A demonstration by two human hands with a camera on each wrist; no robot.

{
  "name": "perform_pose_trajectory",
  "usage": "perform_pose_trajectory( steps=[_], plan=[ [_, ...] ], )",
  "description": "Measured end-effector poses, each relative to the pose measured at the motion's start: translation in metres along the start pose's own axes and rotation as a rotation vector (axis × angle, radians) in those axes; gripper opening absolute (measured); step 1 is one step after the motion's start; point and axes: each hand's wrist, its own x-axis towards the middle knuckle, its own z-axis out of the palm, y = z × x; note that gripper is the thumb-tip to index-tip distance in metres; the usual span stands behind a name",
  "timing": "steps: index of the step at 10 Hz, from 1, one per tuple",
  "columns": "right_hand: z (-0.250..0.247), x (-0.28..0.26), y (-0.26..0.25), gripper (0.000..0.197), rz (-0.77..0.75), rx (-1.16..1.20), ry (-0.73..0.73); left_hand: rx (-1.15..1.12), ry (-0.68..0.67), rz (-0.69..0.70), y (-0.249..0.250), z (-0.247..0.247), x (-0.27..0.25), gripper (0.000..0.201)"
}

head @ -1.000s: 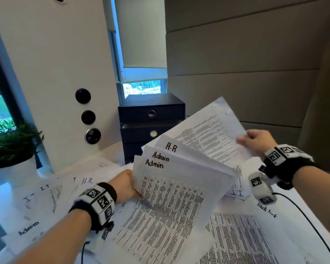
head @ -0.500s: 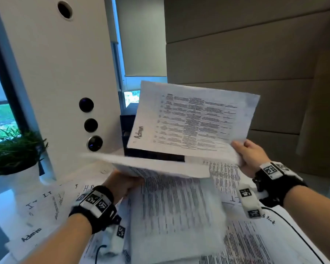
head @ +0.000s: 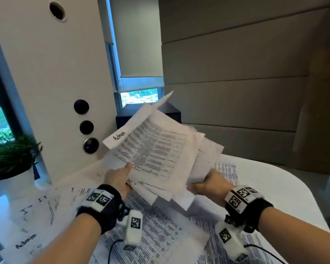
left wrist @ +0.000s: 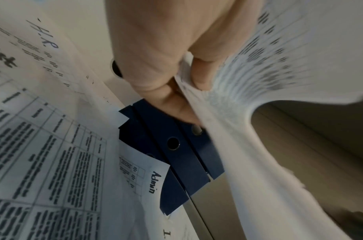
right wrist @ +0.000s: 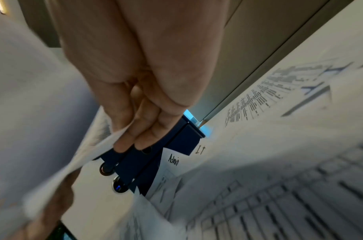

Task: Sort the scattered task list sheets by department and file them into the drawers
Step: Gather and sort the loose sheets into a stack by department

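Above the middle of the white bench (head: 271, 180), both hands clamp 1 loose sheaf of white printed task sheets (head: 156, 149), topmost marked "Admin": the left hand (head: 118, 180) pinches its near left edge, the right hand (head: 208, 185) its near right corner. The step looks like squaring gathered Admin sheets. More sheets (head: 160, 235) lie scattered below. Next, the sheaf needs carrying to the dark blue drawer unit (left wrist: 176, 146) at the far edge; which drawer takes Admin cannot be told.
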Motion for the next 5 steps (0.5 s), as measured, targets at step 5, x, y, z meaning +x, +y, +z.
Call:
perform_pose_trajectory(
  steps=[5],
  plan=[
    [-0.053, -0.029, -0.008, 0.110, 0.516, -1.239, -0.395, 0.251, 0.237, 0.122, 0.000, -0.013, 0.001, 0.040]
  ],
)
